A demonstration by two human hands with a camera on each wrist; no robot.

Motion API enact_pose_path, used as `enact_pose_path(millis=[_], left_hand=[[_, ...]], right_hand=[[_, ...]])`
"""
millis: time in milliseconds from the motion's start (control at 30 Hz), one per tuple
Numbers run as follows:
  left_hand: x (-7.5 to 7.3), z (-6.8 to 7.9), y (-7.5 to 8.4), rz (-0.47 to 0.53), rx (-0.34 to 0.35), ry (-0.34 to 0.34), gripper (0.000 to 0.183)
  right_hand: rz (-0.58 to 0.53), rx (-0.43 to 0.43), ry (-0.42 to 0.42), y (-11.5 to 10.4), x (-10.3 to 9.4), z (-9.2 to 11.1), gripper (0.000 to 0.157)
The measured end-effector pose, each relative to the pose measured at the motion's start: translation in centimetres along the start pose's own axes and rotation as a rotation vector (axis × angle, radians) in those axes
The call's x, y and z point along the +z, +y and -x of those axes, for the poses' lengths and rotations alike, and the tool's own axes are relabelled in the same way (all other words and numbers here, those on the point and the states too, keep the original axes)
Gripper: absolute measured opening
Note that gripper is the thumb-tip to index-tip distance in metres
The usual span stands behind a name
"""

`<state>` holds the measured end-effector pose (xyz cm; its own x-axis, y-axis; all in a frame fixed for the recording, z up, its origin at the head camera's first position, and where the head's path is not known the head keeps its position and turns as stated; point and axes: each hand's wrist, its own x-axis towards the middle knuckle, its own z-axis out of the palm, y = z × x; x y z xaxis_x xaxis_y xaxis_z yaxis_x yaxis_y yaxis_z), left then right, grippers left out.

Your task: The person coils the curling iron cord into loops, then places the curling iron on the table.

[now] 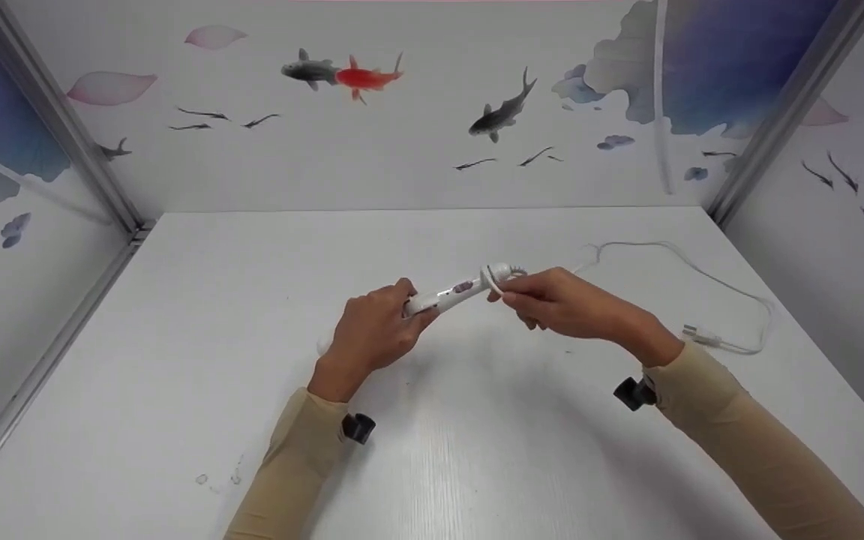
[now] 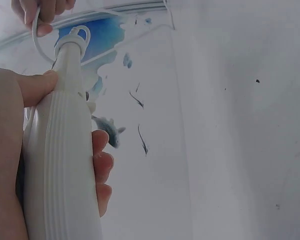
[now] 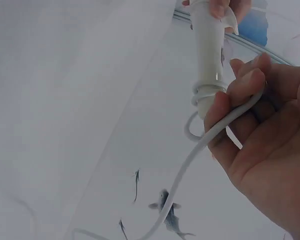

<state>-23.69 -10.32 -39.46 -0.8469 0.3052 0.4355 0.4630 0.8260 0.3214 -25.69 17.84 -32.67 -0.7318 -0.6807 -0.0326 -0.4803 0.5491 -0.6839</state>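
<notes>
My left hand [image 1: 376,326] grips the body of a white hair iron [image 1: 443,298], lifted over the table and tilted up to the right. Ribs run along its wider part in the left wrist view, with the thumb on one side and fingers round the other. A small pinkish switch [image 1: 463,286] shows on the handle. At the handle's end my right hand [image 1: 571,304] pinches the white power cord [image 3: 185,167]. Loops of cord [image 3: 202,90] circle the handle close to those fingertips. The iron's far end is mostly hidden behind the left hand.
The cord's loose length [image 1: 709,274] curves across the right side of the white table [image 1: 477,450], ending in a plug [image 1: 700,337] near the right forearm. Walls printed with fish [image 1: 503,112] enclose the back and sides. Each wrist carries a small black camera [image 1: 359,428].
</notes>
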Motion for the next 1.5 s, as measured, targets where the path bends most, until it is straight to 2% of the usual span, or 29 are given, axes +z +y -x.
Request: enact_pose_path(millis=[133, 300, 467, 567, 733, 800, 867, 1067, 1333, 1500], left_hand=[[-0.3, -0.1, 0.1, -0.002, -0.017, 0.007, 0.036], [-0.4, -0.1, 0.2, 0.033, -0.004, 0.015, 0.037], [-0.5, 0.0, 0.2, 0.049, 0.040, 0.023, 0.036], [-0.6, 0.1, 0.2, 0.058, 0.064, 0.036, 0.034], [-0.4, 0.2, 0.4, 0.067, 0.099, 0.046, 0.033], [-0.2, 0.2, 0.4, 0.056, 0.125, 0.039, 0.033], [0.0, 0.2, 0.4, 0.044, 0.154, 0.036, 0.032], [0.4, 0.3, 0.4, 0.047, 0.211, 0.021, 0.029], [1.0, 0.4, 0.8, 0.032, 0.236, -0.049, 0.031], [1.4, 0.2, 1.1, 0.047, 0.222, -0.072, 0.032]], right_hand=[[-0.029, -0.014, -0.050, 1.1, 0.9, 0.0, 0.033], [-0.098, 0.005, -0.102, 2.5, 1.3, -0.3, 0.034], [-0.072, 0.015, -0.118, 4.0, 1.4, -1.0, 0.027], [-0.028, 0.080, -0.102, 4.9, 1.3, -1.5, 0.029], [-0.007, 0.263, -0.039, 6.2, 0.8, -2.2, 0.046], [-0.002, 0.313, -0.011, 6.7, 0.5, -2.5, 0.046], [0.023, 0.327, 0.023, 7.1, 0.1, -2.8, 0.041], [0.122, 0.243, 0.100, 7.2, -0.9, -3.8, 0.012], [0.097, 0.165, 0.074, 6.1, -1.4, -4.5, 0.017], [0.006, 0.183, 0.105, 5.1, -1.5, -4.4, 0.021]])
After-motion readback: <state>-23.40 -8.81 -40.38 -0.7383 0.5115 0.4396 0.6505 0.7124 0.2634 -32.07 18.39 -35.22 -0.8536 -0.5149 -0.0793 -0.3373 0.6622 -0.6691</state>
